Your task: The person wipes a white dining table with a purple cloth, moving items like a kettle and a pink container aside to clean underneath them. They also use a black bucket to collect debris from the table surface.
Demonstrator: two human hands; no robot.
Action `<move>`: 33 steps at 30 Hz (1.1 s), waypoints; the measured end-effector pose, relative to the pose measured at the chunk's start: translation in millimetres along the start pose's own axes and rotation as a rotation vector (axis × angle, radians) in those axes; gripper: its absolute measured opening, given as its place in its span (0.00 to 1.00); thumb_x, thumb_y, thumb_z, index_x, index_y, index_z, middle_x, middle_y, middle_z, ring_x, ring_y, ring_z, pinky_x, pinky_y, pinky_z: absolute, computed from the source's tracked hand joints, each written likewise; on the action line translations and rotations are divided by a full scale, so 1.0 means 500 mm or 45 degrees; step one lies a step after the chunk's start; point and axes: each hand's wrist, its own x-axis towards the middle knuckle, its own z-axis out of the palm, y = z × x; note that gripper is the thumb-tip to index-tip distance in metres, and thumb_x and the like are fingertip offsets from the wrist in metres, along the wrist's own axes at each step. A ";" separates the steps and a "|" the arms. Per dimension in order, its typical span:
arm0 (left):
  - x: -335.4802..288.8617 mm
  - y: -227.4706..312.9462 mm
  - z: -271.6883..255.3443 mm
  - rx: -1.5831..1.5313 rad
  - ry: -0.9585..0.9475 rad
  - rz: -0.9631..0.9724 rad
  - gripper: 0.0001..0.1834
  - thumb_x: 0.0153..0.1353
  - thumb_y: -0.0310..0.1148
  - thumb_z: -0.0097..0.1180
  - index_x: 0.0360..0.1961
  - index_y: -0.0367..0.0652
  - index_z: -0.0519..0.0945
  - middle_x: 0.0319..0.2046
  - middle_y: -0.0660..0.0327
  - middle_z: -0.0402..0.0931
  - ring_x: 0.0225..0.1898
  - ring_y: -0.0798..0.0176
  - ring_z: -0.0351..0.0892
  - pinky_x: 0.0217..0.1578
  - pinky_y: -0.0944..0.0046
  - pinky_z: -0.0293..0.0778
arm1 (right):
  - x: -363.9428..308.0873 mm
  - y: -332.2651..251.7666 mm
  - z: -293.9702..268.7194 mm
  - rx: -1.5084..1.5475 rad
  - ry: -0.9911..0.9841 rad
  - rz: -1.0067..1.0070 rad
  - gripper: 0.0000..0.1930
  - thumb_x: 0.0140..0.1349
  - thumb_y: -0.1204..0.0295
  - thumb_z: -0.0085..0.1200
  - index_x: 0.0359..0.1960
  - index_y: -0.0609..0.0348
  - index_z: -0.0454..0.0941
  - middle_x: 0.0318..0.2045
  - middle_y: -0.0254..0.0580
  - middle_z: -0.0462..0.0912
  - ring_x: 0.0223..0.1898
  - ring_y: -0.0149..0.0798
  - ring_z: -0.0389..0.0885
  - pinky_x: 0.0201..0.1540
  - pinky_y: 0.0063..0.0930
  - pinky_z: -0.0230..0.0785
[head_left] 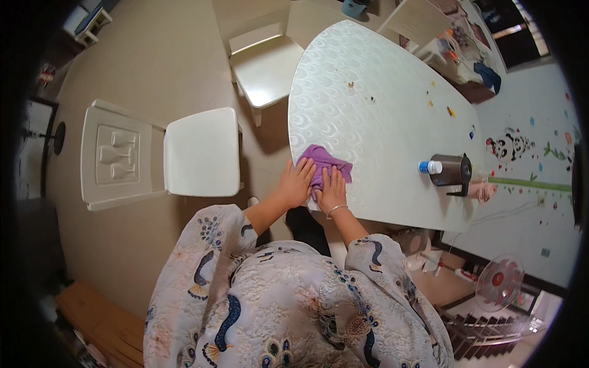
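A purple cloth (318,161) lies bunched on the near left edge of a white patterned table (380,122). My left hand (297,182) rests on the cloth's left side, palm down with the fingers stretched out. Flat on the cloth's lower right part is my right hand (332,189), its fingers extended and a bracelet at the wrist. Neither hand wraps around the cloth; both press on it from above. Small dark and yellowish bits (351,84) are scattered on the farther part of the tabletop.
A dark pitcher (451,170) and a white bottle with a blue end (429,167) are at the table's right. White chairs stand left (202,152) and far left of the table (264,67). A fan (498,282) is at the lower right.
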 end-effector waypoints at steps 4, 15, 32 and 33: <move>-0.054 -0.007 -0.004 -0.040 -0.063 0.101 0.40 0.58 0.45 0.55 0.69 0.39 0.61 0.72 0.53 0.52 0.73 0.50 0.47 0.68 0.34 0.39 | -0.072 -0.031 0.027 0.085 0.032 0.024 0.42 0.59 0.60 0.56 0.73 0.54 0.48 0.72 0.59 0.45 0.72 0.61 0.45 0.72 0.54 0.39; 0.030 -0.042 -0.052 0.134 -0.302 0.225 0.39 0.59 0.46 0.56 0.70 0.45 0.60 0.72 0.56 0.52 0.73 0.54 0.48 0.69 0.35 0.39 | -0.032 -0.037 0.021 0.129 0.089 0.112 0.42 0.59 0.56 0.56 0.73 0.53 0.50 0.73 0.56 0.46 0.73 0.57 0.43 0.73 0.51 0.34; 0.387 -0.259 -0.104 0.248 -0.335 0.343 0.41 0.62 0.49 0.53 0.72 0.44 0.54 0.74 0.55 0.47 0.75 0.52 0.43 0.69 0.37 0.41 | 0.362 -0.002 -0.112 0.232 0.197 0.229 0.38 0.61 0.56 0.53 0.73 0.45 0.53 0.74 0.47 0.46 0.74 0.49 0.42 0.74 0.47 0.29; 0.411 -0.268 -0.106 0.237 -0.339 0.382 0.42 0.62 0.49 0.53 0.72 0.44 0.54 0.74 0.54 0.47 0.75 0.51 0.43 0.69 0.37 0.41 | 0.373 0.000 -0.121 0.244 0.194 0.247 0.38 0.61 0.56 0.53 0.72 0.46 0.53 0.74 0.47 0.46 0.74 0.49 0.43 0.74 0.47 0.29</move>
